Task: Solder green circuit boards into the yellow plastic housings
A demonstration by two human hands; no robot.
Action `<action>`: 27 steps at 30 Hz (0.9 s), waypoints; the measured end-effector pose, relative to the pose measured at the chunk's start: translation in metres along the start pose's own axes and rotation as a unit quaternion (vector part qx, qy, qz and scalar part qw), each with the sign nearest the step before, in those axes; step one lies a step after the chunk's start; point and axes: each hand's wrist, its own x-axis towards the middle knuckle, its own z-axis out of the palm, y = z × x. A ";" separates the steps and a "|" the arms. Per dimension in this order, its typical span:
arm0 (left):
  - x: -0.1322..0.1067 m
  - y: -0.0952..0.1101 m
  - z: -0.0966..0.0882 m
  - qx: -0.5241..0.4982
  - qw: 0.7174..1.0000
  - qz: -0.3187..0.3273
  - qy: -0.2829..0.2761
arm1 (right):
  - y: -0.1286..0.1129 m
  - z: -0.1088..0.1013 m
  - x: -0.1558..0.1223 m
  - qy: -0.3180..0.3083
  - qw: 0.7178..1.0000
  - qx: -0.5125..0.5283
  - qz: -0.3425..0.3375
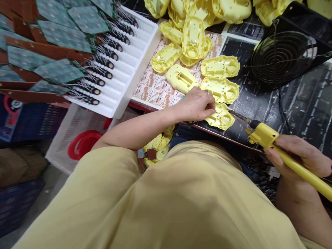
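Observation:
In my right hand [298, 152] is a yellow soldering iron [264, 134] with a metal tip, pointing left. Its tip reaches the right end of the nearest yellow plastic shell [221, 117], which lies open side up at the table's front edge. My left hand [198, 103] is over that shell's left end, thumb and fingers pinched together; whatever they hold is hidden. Just beyond lie a second open shell [220, 90] and a third shell [220, 66] in a column. One more shell [182, 79] rests outer side up, near my left knuckles.
A white foam tray [140, 45] at the left carries green circuit boards [64, 36] wired to round black parts. More yellow shells [193, 36] are heaped at the back. A black fan [284, 57] stands at the right. Below the tray is a white crate [61, 138].

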 end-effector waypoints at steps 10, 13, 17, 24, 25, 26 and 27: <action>-0.002 -0.005 -0.007 -0.034 0.996 0.076 -0.037 | 0.002 0.004 -0.002 0.093 0.992 -0.041 -0.071; -0.002 -0.006 -0.006 -0.019 0.994 0.098 -0.040 | 0.000 0.003 -0.001 0.077 0.993 -0.040 -0.077; -0.004 -0.008 0.002 0.082 0.989 0.123 0.022 | -0.007 0.002 0.005 0.067 0.994 -0.053 -0.068; -0.007 -0.010 0.008 0.206 0.950 0.218 0.086 | -0.017 0.002 0.018 0.026 0.994 -0.053 -0.094; -0.007 -0.010 0.007 0.195 0.952 0.220 0.083 | -0.017 0.002 0.018 0.026 0.993 -0.056 -0.096; -0.007 -0.009 0.006 0.179 0.956 0.220 0.079 | -0.016 0.002 0.018 0.019 0.995 -0.061 -0.080; -0.006 -0.008 0.006 0.163 0.959 0.218 0.074 | -0.015 0.002 0.017 0.007 0.996 -0.060 -0.062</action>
